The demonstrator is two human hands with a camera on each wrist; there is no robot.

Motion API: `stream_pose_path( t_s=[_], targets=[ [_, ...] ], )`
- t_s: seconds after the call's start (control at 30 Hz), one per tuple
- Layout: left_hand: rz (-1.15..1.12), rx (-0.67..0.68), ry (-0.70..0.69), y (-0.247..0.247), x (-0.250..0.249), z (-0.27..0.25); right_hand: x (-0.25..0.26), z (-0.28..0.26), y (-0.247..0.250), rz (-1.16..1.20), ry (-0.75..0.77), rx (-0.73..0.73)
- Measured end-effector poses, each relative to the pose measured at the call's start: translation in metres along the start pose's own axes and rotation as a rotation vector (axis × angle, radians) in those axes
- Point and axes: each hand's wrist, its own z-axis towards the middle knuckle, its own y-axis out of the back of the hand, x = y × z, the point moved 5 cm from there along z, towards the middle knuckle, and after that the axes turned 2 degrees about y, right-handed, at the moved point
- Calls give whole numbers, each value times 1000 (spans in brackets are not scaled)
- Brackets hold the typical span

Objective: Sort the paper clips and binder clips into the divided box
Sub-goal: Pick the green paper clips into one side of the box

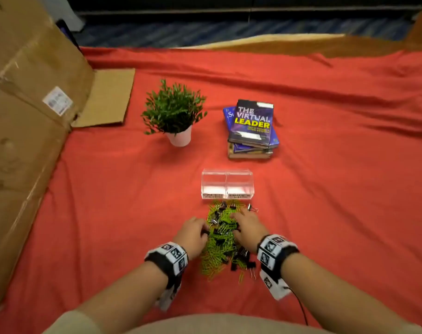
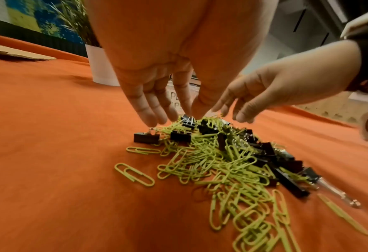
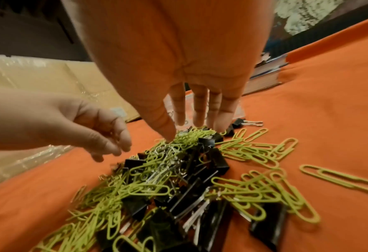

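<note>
A mixed pile of green paper clips (image 1: 219, 247) and black binder clips (image 1: 241, 257) lies on the red cloth in front of me. Just beyond it stands the clear divided box (image 1: 227, 186), both halves looking empty. My left hand (image 1: 204, 231) reaches down at the pile's left edge. Its fingers (image 2: 150, 117) are fairly straight, with the tips at a binder clip (image 2: 146, 138), and nothing is visibly held. My right hand (image 1: 236, 220) spreads straight fingers (image 3: 198, 109) over the far part of the pile, with the thumb tip (image 3: 168, 134) touching paper clips (image 3: 191, 136).
A potted plant (image 1: 178, 136) and a stack of books (image 1: 252, 131) stand behind the box. A large cardboard box (image 1: 24, 116) with a flat flap (image 1: 108, 100) fills the left side. One stray binder clip (image 1: 251, 208) lies right of the pile. Red cloth (image 1: 337, 189) stretches to the right.
</note>
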Motion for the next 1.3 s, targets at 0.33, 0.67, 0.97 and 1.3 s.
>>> stream_pose_path(
  t_s=[0.33,0.67,0.97,1.3],
  targets=[
    [39,-40,8,-1,-2,43,3,42,-8,-284,118,32],
    [13,-13,69,-8,-6,55,-29,42,7,153,-149,108],
    [-340,6,227,-9,9,50,-13,39,56,601,-184,140],
    [-575,-60,279,6,18,41,37,112,82,417,-123,-125]
  ],
)
